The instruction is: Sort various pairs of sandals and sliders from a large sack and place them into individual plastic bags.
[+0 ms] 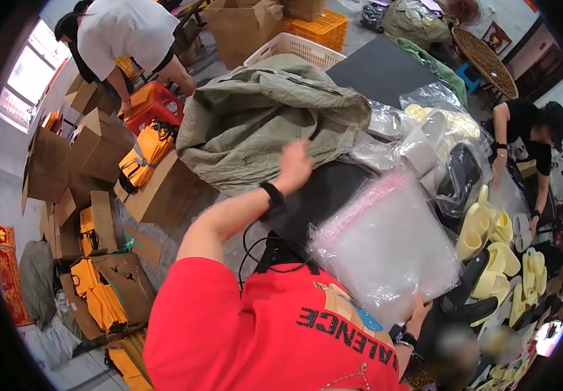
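My left hand (296,166) is over the near edge of a grey-green woven sack (262,111); its fingers are smeared by motion, and I cannot tell whether they touch the cloth. In front of my chest lies a stack of clear plastic bags (392,244) with a pink strip along one side. My right hand (418,314) grips the near right edge of this stack, its fingers partly hidden by the plastic. Beyond the stack, pale slippers in clear bags (418,150) rest on the dark table (320,195).
Yellow slippers (490,228) and black ones spread along the right, where a person in black (529,137) reaches in. At the left stand cardboard boxes (99,156) with orange bundles (148,153). A person in white (125,39) bends over a red stool (157,107). A cream basket (294,49) stands behind the sack.
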Tool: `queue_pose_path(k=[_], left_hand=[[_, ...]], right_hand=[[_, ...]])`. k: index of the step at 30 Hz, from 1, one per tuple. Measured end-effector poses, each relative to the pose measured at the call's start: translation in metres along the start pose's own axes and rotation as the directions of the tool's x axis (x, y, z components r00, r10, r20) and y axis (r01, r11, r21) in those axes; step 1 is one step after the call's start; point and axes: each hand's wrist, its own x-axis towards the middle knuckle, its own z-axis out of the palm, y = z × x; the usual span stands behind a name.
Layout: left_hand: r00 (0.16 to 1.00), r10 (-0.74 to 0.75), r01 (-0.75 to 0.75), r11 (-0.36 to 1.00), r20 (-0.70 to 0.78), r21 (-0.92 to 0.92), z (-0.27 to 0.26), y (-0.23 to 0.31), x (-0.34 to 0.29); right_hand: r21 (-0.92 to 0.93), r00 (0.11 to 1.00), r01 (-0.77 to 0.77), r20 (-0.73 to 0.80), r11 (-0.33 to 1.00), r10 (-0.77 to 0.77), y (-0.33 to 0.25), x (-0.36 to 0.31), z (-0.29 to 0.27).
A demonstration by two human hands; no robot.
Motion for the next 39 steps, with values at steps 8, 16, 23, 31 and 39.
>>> queue_pose_path(k=[8,16,23,31,39], left_hand=[[0.806,-0.05,0.435,0.726,-0.59,0.533,-0.152,-0.129,0.078],[0.889,-0.166,0.42,0.668,-0.427,0.615,-0.183,-0.192,0.146],[0.75,-0.659,0.497,0.617,0.056,0.61,-0.149,-0.242,0.168],[0.963,-0.27,0.249,0.879,-0.007,0.407,-0.095,-0.314,0.153],[0.893,0.098,-0.057,0.993,0.438,-0.106,-0.27,-0.193,0.223]], right_hand=[[-0.55,0.846,0.294,-0.23,0.782,-0.48,-0.043,-0.003,-0.021],[-0.166,0.966,0.259,0.023,0.951,-0.259,-0.105,-0.047,0.084],[-0.156,0.919,0.333,0.277,0.93,-0.282,-0.127,-0.096,0.182],[-0.218,0.911,0.313,0.346,0.924,-0.226,-0.162,-0.116,0.228],[-0.021,0.642,0.421,0.713,0.907,-0.281,-0.24,-0.12,0.348]])
